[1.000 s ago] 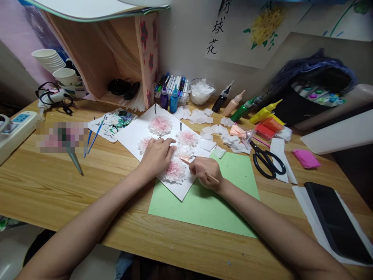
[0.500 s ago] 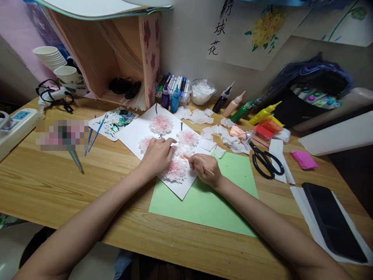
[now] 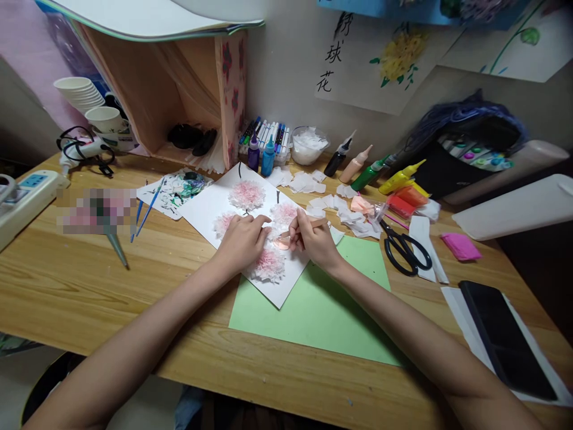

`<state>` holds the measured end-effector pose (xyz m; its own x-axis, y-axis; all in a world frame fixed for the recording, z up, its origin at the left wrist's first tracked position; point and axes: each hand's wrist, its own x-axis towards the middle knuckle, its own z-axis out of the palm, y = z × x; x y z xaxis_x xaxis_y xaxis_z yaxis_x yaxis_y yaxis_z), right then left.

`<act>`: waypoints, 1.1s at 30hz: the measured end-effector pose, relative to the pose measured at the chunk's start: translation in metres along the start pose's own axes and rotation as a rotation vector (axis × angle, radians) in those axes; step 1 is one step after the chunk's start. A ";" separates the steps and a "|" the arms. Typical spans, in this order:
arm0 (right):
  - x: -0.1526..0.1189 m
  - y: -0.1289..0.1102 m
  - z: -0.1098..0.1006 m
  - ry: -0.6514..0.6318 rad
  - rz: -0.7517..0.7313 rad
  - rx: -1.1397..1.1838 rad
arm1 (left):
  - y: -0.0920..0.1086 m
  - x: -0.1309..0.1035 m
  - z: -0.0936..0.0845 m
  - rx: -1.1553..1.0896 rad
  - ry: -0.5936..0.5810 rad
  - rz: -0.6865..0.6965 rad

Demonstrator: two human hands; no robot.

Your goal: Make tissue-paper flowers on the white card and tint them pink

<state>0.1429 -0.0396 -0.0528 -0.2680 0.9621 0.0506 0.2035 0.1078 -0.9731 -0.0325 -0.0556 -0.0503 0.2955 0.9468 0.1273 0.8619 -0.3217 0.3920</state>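
On the white sheet [image 3: 208,203] are several pink and white tissue-paper flowers, among them a flower [image 3: 246,194] near the upper corner and another flower [image 3: 268,264] near the lower one. My left hand [image 3: 244,242] lies over the sheet's middle with its fingers stretched out, holding nothing and partly hiding a flower. Pinched in my right hand [image 3: 313,239] is a thin wooden stick [image 3: 320,223], its tip close to a small peach-coloured patch [image 3: 282,243] between the flowers. Under the sheet's right part lies a green sheet [image 3: 308,316].
Torn white tissue pieces [image 3: 353,216] lie right of the sheet, with black scissors [image 3: 407,251] beyond. Paint bottles [image 3: 356,164] and a bowl of tissue [image 3: 308,146] stand at the back. Blue brushes [image 3: 150,209] are at left, a black phone-like slab [image 3: 505,340] at right.
My right hand has turned more upright and shifted slightly up, and the stick's back end now points to the right. My left hand stays on the sheet. The camera view has tilted slightly.
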 end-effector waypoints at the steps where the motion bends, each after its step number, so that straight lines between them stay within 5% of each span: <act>1: -0.003 0.002 -0.005 -0.027 -0.013 0.029 | 0.000 0.000 0.000 -0.004 0.000 0.000; 4: -0.016 0.011 -0.030 -0.006 -0.129 0.002 | -0.001 0.000 -0.001 -0.014 -0.003 -0.003; 10: -0.025 0.029 -0.092 0.311 -0.262 -0.519 | 0.000 0.001 -0.004 -0.039 -0.015 -0.030; 13: -0.023 0.039 -0.106 0.248 -0.313 -0.614 | -0.001 0.001 -0.004 -0.050 -0.019 -0.039; 20: -0.010 0.045 -0.087 0.100 -0.456 -0.666 | -0.003 0.001 -0.003 -0.059 -0.014 -0.056; 29: -0.016 0.019 -0.073 0.388 -0.449 -0.412 | -0.004 0.001 -0.001 -0.073 -0.015 -0.063; 33: -0.018 0.009 -0.062 0.331 -0.386 -0.216 | -0.003 0.001 -0.002 -0.076 -0.007 -0.065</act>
<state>0.2079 -0.0405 -0.0489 -0.0578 0.8662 0.4963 0.3473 0.4836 -0.8034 -0.0357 -0.0541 -0.0492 0.2431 0.9656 0.0927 0.8458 -0.2578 0.4671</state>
